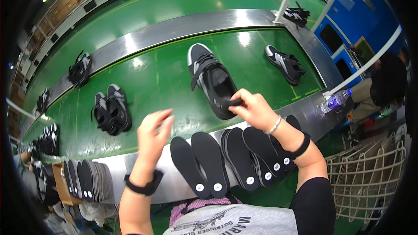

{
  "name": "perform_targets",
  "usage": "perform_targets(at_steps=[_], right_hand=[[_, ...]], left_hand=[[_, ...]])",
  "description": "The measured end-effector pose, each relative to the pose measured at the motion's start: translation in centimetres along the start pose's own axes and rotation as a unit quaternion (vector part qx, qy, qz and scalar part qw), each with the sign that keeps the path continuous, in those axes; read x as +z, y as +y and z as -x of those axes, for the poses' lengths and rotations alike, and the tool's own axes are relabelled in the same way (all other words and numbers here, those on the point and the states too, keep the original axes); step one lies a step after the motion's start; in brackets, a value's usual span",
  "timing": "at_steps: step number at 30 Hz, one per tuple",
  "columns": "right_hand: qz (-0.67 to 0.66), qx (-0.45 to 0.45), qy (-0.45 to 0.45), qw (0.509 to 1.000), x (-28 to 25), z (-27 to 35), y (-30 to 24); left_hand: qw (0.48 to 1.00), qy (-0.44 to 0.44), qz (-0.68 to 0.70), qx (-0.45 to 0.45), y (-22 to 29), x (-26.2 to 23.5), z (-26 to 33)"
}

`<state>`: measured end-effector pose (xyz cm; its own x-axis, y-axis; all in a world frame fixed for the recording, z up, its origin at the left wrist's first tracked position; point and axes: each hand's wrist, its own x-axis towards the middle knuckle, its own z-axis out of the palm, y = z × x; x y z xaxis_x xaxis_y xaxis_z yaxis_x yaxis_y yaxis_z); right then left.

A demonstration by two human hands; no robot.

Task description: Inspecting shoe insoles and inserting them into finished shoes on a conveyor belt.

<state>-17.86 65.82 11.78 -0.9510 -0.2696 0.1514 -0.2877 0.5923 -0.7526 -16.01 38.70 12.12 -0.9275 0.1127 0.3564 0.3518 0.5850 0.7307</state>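
A black and grey sneaker with a pale toe cap (199,55) is in front of me above the green conveyor belt (161,72), its toe pointing away. My right hand (254,109) pinches it at the back of the heel collar. My left hand (153,135) is raised to the left of the shoe, holding nothing, with fingers extended and the thumb apart. Below my hands, black insoles (208,159) with round white stickers lie along the near metal edge (162,178), some in stacks. The stacks (239,159) on the right reach under my right forearm.
A pair of sneakers (111,109) stands on the belt at left, and another shoe (285,65) lies at right. More shoes (79,70) sit on the far rail. Grey insoles (98,180) stand in a row at lower left. A plastic bottle (335,101) lies by the right post.
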Motion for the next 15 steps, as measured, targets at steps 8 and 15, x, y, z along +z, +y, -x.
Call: perform_targets(at_steps=[8,15], right_hand=[[0.056,-0.146,-0.073,0.985,2.1,4.9,-8.2],[-0.023,-0.102,-0.139,0.985,1.6,5.6,-9.4]], left_hand=[[0.951,0.098,-0.193,0.219,4.1,2.5,-0.4],[0.941,-0.178,0.227,-0.176,0.3,-0.4,-3.0]])
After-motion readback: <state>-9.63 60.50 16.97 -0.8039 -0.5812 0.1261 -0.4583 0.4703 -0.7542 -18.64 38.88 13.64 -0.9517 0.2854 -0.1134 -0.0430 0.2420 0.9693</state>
